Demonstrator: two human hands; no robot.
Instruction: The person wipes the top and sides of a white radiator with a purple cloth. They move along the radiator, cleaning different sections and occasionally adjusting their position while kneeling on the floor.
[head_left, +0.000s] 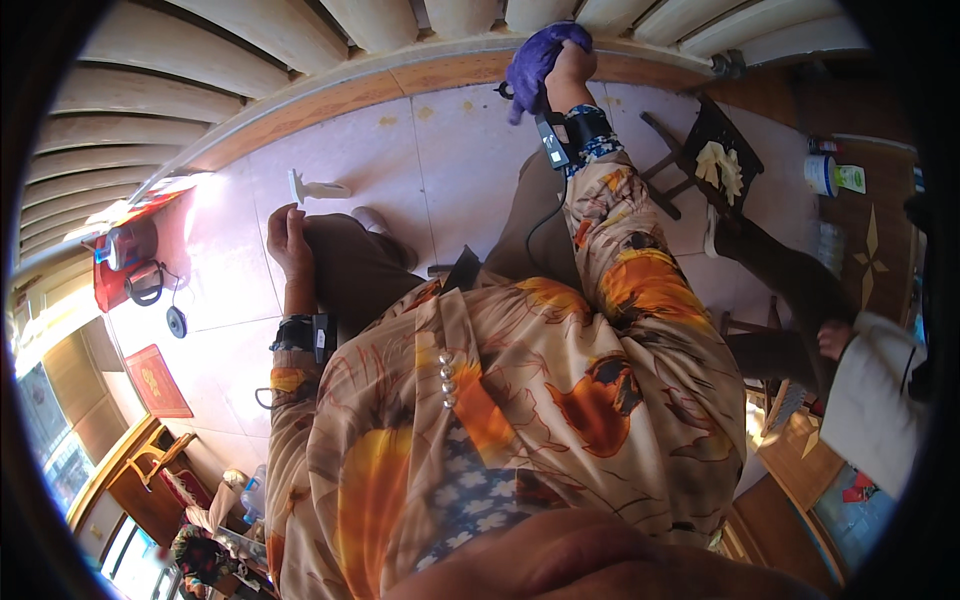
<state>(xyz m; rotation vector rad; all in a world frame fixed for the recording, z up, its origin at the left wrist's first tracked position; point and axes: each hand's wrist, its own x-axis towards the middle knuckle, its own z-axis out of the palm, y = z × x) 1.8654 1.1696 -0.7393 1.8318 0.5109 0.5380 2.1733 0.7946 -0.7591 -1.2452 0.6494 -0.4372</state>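
Observation:
My right hand (571, 71) is closed on a purple cloth (534, 69), which it presses against the lower rail of a cream-coloured radiator (480, 41). A small dark loop shows beside the cloth. My left hand (291, 236) rests by my left knee with its fingers curled; nothing can be seen in it. Just beyond its fingertips a white plastic object (315, 187), perhaps a spray nozzle or small brush, is on or above the pale tiled floor (375, 150). Straps with small devices are around both wrists.
A dark stool (750, 150) bearing a pale crumpled cloth (718, 171) stands at right, near a seated person (780, 277). At left are a large water bottle (131, 246), an electric kettle (144, 283) and a red mat (159, 381). Containers (819, 175) stand at far right.

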